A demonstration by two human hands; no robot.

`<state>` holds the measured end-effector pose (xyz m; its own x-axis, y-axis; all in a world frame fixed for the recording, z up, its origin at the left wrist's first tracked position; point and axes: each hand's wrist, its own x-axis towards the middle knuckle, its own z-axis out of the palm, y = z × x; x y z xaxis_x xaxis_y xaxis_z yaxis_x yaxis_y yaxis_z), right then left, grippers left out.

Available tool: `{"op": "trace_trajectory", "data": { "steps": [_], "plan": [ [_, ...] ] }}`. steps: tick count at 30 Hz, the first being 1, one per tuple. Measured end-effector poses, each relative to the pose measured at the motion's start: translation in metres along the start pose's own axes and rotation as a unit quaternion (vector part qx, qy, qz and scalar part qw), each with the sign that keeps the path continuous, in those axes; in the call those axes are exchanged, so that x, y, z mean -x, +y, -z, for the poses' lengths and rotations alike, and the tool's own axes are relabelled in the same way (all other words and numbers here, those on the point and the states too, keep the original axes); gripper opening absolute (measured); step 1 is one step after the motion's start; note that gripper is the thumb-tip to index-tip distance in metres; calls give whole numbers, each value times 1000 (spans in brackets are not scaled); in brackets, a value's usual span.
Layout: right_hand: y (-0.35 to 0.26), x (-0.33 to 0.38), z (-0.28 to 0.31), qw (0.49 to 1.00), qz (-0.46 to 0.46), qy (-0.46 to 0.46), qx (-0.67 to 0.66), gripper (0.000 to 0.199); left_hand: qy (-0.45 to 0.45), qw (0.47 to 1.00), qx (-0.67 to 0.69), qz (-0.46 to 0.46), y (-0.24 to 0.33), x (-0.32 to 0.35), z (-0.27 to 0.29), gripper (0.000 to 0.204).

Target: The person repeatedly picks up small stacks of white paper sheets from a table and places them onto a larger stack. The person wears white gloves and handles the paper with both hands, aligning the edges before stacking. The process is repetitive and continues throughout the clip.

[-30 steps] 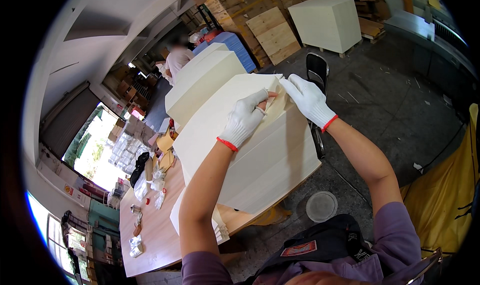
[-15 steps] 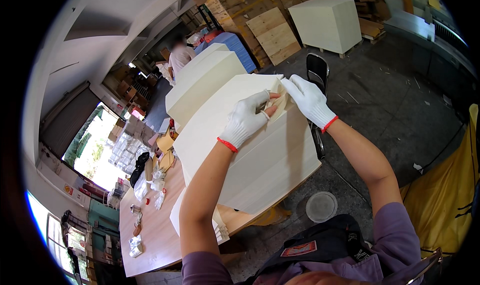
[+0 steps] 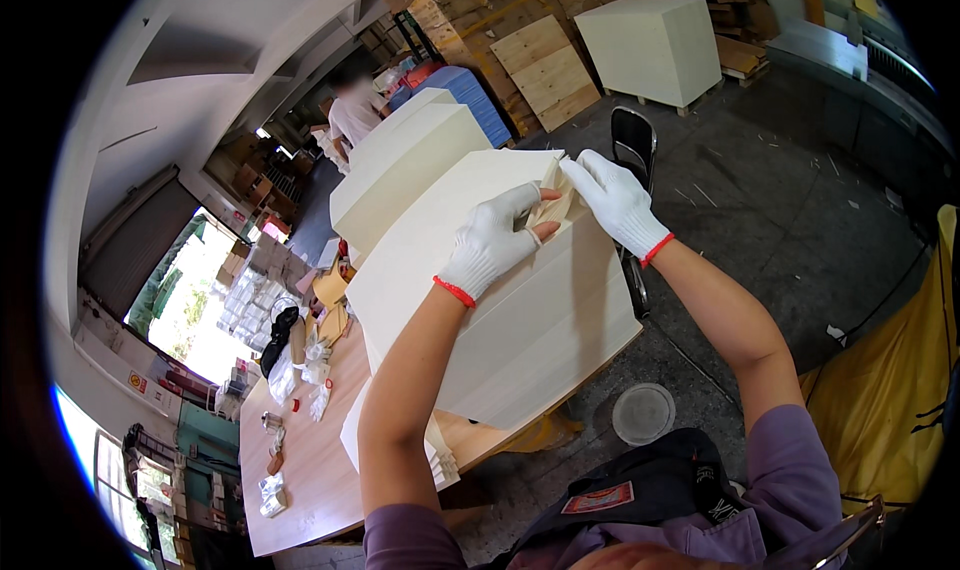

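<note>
A tall stack of cream paper sheets (image 3: 420, 232) stands on the table in front of me. My left hand (image 3: 495, 238), in a white knitted glove with bare thumb and fingertip showing, grips the bent edge of some upper sheets on the stack's right side. At the far right corner of the same sheets, my right hand (image 3: 612, 205), also gloved in white with a red cuff, is closed with its fingertips pinching the corner. Between the hands, the sheet edges curl up and part slightly. How many sheets are held is hidden by the fingers.
Another cream stack (image 3: 410, 165) stands behind mine. Small packets and gloves lie on the wooden table (image 3: 330, 470) to the left. A black chair (image 3: 634, 135) stands beyond my right hand, and a round pale lid (image 3: 643, 414) is on the floor. A co-worker (image 3: 355, 115) stands far back.
The sheet edges between my hands have shifted a little and bulge differently. Both hands stay almost in place. In the background, the co-worker has leaned slightly.
</note>
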<state>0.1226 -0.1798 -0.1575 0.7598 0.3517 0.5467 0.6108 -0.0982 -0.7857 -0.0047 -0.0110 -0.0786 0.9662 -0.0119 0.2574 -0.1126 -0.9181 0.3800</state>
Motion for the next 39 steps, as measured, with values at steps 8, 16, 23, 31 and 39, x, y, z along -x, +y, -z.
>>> {"op": "trace_trajectory", "data": {
  "steps": [8, 16, 23, 31, 39],
  "plan": [
    [0, -2, 8, 1000, -9, -1, -4, 53, 20, 996, -55, -64, 8, 8, -3, 51],
    [-4, 4, 36, 980, -72, -65, 174, 64, 80, 988, -130, -32, 10, 17, -5, 46],
    [2, 6, 29, 960, 51, -90, 261, 59, 69, 989, -127, -20, 11, 15, -5, 40],
    [-1, 0, 34, 929, 204, -51, 304, 46, 51, 985, -165, 5, 4, -7, -11, 27],
    [-8, -11, 16, 995, 39, -81, 36, 49, 46, 993, -106, -1, -3, -3, -11, 38]
  ]
}}
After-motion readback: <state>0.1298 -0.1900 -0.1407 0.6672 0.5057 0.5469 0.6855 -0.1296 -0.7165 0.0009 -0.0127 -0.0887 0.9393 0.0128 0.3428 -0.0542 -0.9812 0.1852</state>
